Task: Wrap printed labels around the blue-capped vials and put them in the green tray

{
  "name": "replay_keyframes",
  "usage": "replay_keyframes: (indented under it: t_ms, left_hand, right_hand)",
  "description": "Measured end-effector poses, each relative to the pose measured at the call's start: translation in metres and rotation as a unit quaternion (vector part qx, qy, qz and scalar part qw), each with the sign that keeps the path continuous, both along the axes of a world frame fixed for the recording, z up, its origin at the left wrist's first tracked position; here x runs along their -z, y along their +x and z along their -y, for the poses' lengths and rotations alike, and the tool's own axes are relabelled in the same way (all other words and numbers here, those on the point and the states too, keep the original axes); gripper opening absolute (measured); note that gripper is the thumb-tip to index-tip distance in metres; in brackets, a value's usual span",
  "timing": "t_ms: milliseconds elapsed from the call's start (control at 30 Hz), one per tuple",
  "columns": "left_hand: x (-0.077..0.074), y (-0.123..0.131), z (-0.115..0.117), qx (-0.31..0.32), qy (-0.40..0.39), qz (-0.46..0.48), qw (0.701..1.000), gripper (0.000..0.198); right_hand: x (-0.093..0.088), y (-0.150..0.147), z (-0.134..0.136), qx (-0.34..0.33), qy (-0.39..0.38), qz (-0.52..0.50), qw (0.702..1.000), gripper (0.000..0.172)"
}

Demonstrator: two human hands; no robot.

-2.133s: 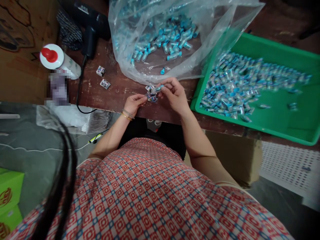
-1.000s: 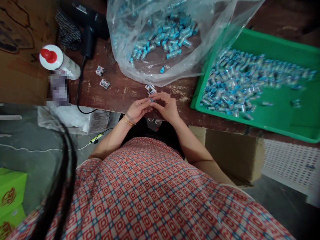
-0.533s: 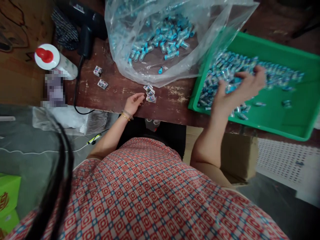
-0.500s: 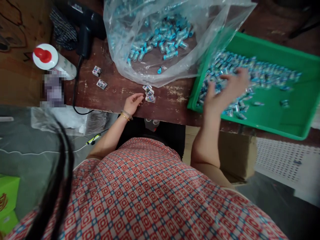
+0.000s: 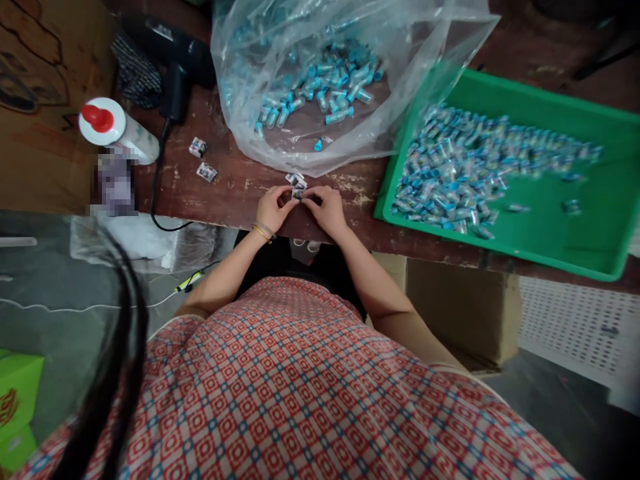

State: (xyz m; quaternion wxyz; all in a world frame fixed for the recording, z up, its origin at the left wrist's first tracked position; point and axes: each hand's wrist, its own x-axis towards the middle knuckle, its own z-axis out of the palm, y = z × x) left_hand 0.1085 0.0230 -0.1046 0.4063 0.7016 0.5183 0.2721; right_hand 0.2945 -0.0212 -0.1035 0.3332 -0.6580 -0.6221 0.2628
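Both my hands meet over a small pile of printed plastic labels (image 5: 296, 179) near the table's front edge. My left hand (image 5: 275, 211), with bracelets at the wrist, pinches the left side of a small printed label between thumb and forefinger. From the right, my right hand (image 5: 328, 208) has its thumb and forefinger closed on the same label, which the fingertips partly cover. Just beyond them lies a clear plastic bag (image 5: 320, 159) with many small clear tubes (image 5: 340, 115) with blue caps inside. More tubes (image 5: 450, 173), with printed wraps, fill the left part of a green tray (image 5: 555, 250).
Two small stacks of labels (image 5: 207, 172) lie to the left on the brown table (image 5: 235, 193). Behind them are a black heat gun (image 5: 177, 73) with its cord, a white bottle (image 5: 135, 137) with a red top, and a cardboard box (image 5: 45, 153).
My right hand has left the green tray and come left to join my left hand at the label pile. The left hand has moved slightly right, its fingers now pinching a label.
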Motion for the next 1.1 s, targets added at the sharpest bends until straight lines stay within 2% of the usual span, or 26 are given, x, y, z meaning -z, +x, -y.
replay_keyframes:
  t_ms: [100,200,300,333,400,467,567,633,733,800,867,933,1000,1100]
  left_hand:
    - [-0.001,0.012,-0.003,0.033,0.022,-0.043,0.998,0.007]
    - [-0.001,0.018,-0.004,0.049,0.004,-0.075,0.996,0.013]
    - [-0.006,0.015,-0.003,0.056,0.016,-0.149,0.987,0.008]
    - [-0.009,0.012,-0.003,0.049,0.033,-0.172,0.983,0.013]
    - [-0.016,0.007,-0.002,0.031,0.074,-0.19,0.978,0.034]
    - [-0.021,0.002,-0.003,0.036,0.099,-0.165,0.981,0.043]
    - [-0.022,-0.001,-0.008,0.06,0.085,-0.088,0.991,0.019]
    - [-0.019,-0.004,-0.014,0.029,0.047,-0.02,0.998,0.02]
    - [-0.017,-0.007,-0.02,-0.042,-0.07,0.097,0.992,0.029]
    - [-0.019,-0.009,-0.021,-0.075,-0.149,0.158,0.973,0.036]
    - [-0.022,-0.011,-0.02,-0.104,-0.191,0.197,0.956,0.041]
    - [-0.025,-0.013,-0.017,-0.126,-0.209,0.219,0.945,0.042]
    - [-0.026,-0.017,-0.014,-0.134,-0.213,0.223,0.942,0.042]
    - [-0.025,-0.022,-0.012,-0.133,-0.196,0.215,0.947,0.041]
  right_hand:
    - [0.001,0.004,0.001,-0.015,0.015,-0.026,0.999,0.012]
    - [0.007,0.007,-0.001,0.007,0.032,-0.071,0.997,0.015]
    - [0.009,0.01,-0.006,0.045,0.041,-0.099,0.993,0.015]
    - [0.008,0.011,-0.007,0.05,0.037,-0.095,0.994,0.015]
    - [0.001,0.011,-0.008,0.037,0.016,-0.062,0.997,0.014]
    - [-0.01,0.009,-0.009,-0.011,-0.008,-0.017,1.0,0.013]
    - [-0.028,0.006,-0.015,-0.101,-0.021,0.02,0.994,0.014]
    - [-0.039,0.012,-0.032,-0.118,-0.007,0.007,0.993,0.017]
    - [-0.046,0.036,-0.084,-0.054,0.056,0.024,0.997,0.025]
    - [-0.042,0.056,-0.128,-0.005,0.083,0.093,0.992,0.028]
    - [-0.032,0.071,-0.165,0.009,0.048,0.169,0.984,0.03]
    - [-0.023,0.076,-0.185,0.015,-0.011,0.225,0.974,0.033]
    - [-0.019,0.072,-0.186,0.028,-0.025,0.229,0.973,0.032]
    - [-0.027,0.052,-0.155,0.01,0.034,0.103,0.994,0.034]
